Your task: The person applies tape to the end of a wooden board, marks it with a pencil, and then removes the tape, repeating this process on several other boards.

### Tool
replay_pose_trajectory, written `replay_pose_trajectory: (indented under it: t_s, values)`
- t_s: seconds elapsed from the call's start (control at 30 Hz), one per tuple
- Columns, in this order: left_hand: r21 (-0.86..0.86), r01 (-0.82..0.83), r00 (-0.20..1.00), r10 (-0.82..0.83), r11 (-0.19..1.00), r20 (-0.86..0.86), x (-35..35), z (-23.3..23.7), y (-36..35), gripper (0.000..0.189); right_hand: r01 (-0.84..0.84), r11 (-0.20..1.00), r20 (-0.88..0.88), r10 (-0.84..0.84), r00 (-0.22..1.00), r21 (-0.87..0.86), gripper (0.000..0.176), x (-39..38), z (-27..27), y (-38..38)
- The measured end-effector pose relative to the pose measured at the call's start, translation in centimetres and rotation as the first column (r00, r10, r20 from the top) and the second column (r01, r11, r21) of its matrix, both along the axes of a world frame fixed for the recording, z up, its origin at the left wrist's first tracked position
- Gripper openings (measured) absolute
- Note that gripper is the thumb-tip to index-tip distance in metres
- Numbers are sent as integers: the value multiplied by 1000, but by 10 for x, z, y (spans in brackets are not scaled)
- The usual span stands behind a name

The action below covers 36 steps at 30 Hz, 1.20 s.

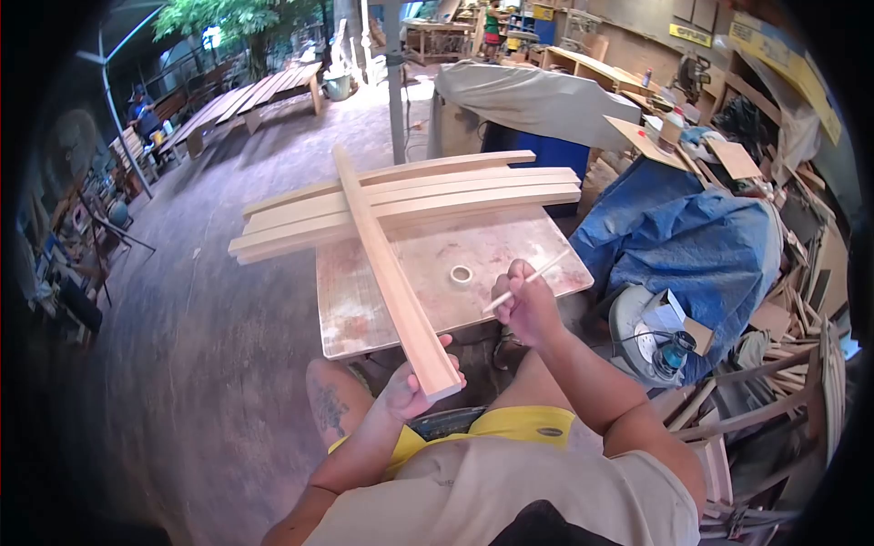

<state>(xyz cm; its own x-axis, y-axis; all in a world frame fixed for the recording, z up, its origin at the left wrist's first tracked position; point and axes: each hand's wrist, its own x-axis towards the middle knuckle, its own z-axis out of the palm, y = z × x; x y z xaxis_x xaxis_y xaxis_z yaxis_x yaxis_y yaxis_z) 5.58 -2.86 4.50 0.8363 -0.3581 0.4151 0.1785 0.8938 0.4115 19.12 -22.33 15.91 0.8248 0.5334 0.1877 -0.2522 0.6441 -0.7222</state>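
Observation:
My left hand (pixel 414 387) is wrapped round the near end of a long wooden board (pixel 391 268). The board slants away from me, and its far part lies across several stacked boards (pixel 428 196) on a small worn table (pixel 364 305). In my closed right hand (pixel 528 300) is a thin, pale stick (pixel 549 266), held at a slant over the table's right front edge. I cannot make out exactly what kind of stick it is. A roll of tape (pixel 462 274) lies flat on the tabletop between the board and my right hand.
To the right, a blue tarp (pixel 683 237) covers a heap, with a round grey machine (pixel 635 332) in front of it. Wood scraps (pixel 801 318) pile up at far right. Behind the table stands a cloth-covered object (pixel 528 91). Two people (pixel 492 25) are in the background.

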Motion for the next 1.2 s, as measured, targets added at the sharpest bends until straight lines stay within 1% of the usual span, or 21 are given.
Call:
replay_pose_trajectory:
  t_s: [0.07, 0.1, 0.17, 0.2, 0.23, 0.27, 0.3, 0.33, 0.37, 0.4, 0.43, 0.47, 0.5, 0.57, 0.67, 0.7, 0.77, 0.9, 0.97, 1.1, 1.2]
  values:
    - [0, -12, 1000, 12, 1000, 2, 3, 7, -3, 96, -96, 995, 199, 86, 976, 37, 17, -17, 4, -7]
    - [-9, -38, 999, 39, 999, 8, 8, 12, -4, 96, -93, 995, 211, 83, 974, 35, 17, -22, 11, -7]
    - [12, -78, 996, 78, 997, -41, 10, 20, -8, 97, -91, 991, 372, 49, 927, 95, 19, -39, 16, -6]
    - [4, -100, 994, 101, 995, -53, 12, 24, -10, 98, -106, 983, 335, 51, 941, 147, 13, -47, 18, -7]
    - [-3, -128, 989, 127, 992, -78, 10, 26, -10, 100, -115, 984, 292, 72, 954, 134, 13, -55, 23, -9]
    - [-29, -116, 991, 114, 993, -77, 9, 27, -9, 97, -76, 995, 396, 42, 917, 71, 12, -61, 30, -10]
    - [-56, -105, 992, 101, 993, -72, 11, 29, -7, 94, -33, 999, 500, 23, 866, 12, 14, -65, 35, -12]
    - [-29, -124, 990, 121, 992, -70, 11, 34, -7, 93, 11, 999, 626, 14, 779, -35, 15, -65, 38, -14]
    - [1, -141, 988, 141, 990, -57, 12, 41, -6, 91, 56, 996, 746, 15, 666, -70, 18, -64, 42, -14]
    - [-8, -156, 984, 155, 988, -84, 16, 46, -6, 91, 202, 978, 848, -62, 526, -54, 13, -66, 47, -8]
    - [-48, -127, 991, 125, 991, -42, 19, 50, -6, 91, 189, 980, 835, -48, 547, -68, 13, -71, 47, -8]
    - [-85, -95, 995, 96, 992, 13, 22, 55, -6, 90, 206, 977, 864, -51, 501, -61, 13, -72, 47, -8]
    - [-87, -104, 994, 105, 991, 5, 24, 60, -6, 90, 225, 973, 892, -58, 448, -50, 15, -73, 48, -7]
    - [-92, -122, 992, 122, 988, -8, 26, 69, -8, 96, 216, 973, 888, -29, 458, -79, 19, -75, 50, -2]
    - [-130, -106, 994, 109, 986, 10, 31, 75, -9, 95, 399, 915, 973, -26, 227, -68, 19, -72, 52, 8]
    - [-149, -103, 994, 105, 984, 7, 31, 77, -9, 94, 399, 914, 972, -30, 233, -68, 19, -73, 55, 12]
    - [-147, -101, 995, 104, 984, 12, 32, 80, -10, 94, 510, 860, 979, -88, 183, -18, 24, -73, 59, 17]
    - [-198, -85, 996, 92, 977, 23, 34, 82, -10, 94, 500, 866, 977, -123, 176, 19, 24, -71, 63, 24]
    - [-215, -72, 996, 82, 974, 40, 35, 81, -11, 95, 543, 838, 979, -150, 139, 51, 23, -70, 64, 27]
    - [-228, -57, 994, 76, 972, 77, 35, 80, -10, 95, 560, 828, 974, -145, 174, 24, 23, -70, 66, 30]
    - [-244, -72, 992, 94, 967, 81, 34, 83, -12, 96, 538, 842, 979, -136, 155, 32, 22, -69, 69, 30]
